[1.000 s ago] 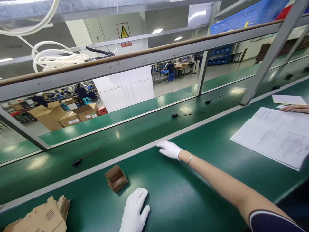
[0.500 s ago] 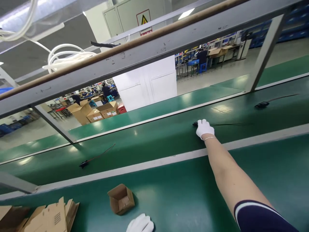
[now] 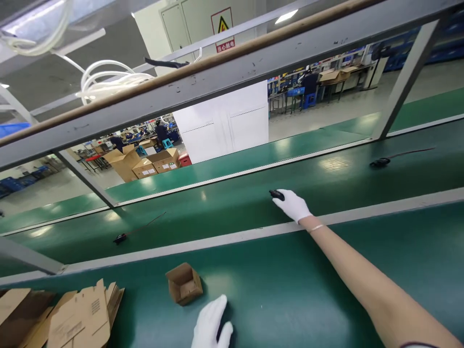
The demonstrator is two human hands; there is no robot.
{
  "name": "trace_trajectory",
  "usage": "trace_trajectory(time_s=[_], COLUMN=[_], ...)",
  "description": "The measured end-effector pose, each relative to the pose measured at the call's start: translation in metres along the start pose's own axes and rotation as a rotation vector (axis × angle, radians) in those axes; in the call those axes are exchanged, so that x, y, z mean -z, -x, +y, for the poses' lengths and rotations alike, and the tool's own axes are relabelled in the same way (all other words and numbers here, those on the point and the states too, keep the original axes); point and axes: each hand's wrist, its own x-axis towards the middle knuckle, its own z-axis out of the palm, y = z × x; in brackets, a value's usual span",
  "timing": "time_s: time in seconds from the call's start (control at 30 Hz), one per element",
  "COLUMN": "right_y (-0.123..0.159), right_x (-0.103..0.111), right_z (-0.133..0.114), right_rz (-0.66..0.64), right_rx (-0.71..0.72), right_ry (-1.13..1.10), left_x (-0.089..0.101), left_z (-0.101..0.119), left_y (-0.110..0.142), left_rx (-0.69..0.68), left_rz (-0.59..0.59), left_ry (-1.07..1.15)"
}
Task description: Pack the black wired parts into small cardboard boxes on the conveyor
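My right hand point(image 3: 293, 205), in a white glove, grips a small black part point(image 3: 277, 195) over the green conveyor belt. The part's front end sticks out past the fingertips, and its thin cable is hidden here. My left hand point(image 3: 212, 323), also gloved, is at the bottom edge with thumb and fingers apart and nothing between them. Just above and left of it stands a small open cardboard box point(image 3: 184, 285) with its flap up. Two similar black parts with thin cables lie on the belt, a right one point(image 3: 380, 163) and a left one point(image 3: 120, 239).
Flattened cardboard boxes point(image 3: 81, 314) are piled at the lower left. A grey rail point(image 3: 224, 240) separates the belt from the green work surface point(image 3: 282, 290). A metal frame bar point(image 3: 217, 72) crosses above, with coiled white cable point(image 3: 108, 84) behind it.
My right hand has moved left and toward me, carrying the black part. My left hand has come further into view and spread its fingers. The parts on the belt have shifted left.
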Motion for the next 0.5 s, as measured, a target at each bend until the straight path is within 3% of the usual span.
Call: trace_trajectory(time_s=[0.07, 0.13, 0.2, 0.27, 0.37, 0.5], right_y=[0.049, 0.103, 0.155, 0.197, 0.238, 0.266], right_x=[-0.005, -0.011, -0.013, -0.011, -0.003, 0.005], right_z=[-0.029, -0.06, -0.09, -0.114, -0.136, -0.14], right_rz=[0.152, 0.268, 0.269, 0.203, 0.153, 0.088], right_rx=[0.172, 0.369, 0.592, 0.746, 0.747, 0.708], right_ry=[-0.074, -0.126, -0.161, -0.195, -0.253, -0.297], left_x=[0.004, 0.008, 0.012, 0.017, 0.03, 0.06], left_z=[0.032, 0.066, 0.094, 0.108, 0.101, 0.07], left_y=[-0.014, -0.031, -0.048, -0.062, -0.067, -0.054], left_rx=[0.109, 0.195, 0.262, 0.353, 0.477, 0.597], left_rz=[-0.104, -0.118, -0.094, 0.018, 0.152, 0.145], left_ry=[0.225, 0.51, 0.833, 1.118, 1.546, 1.839])
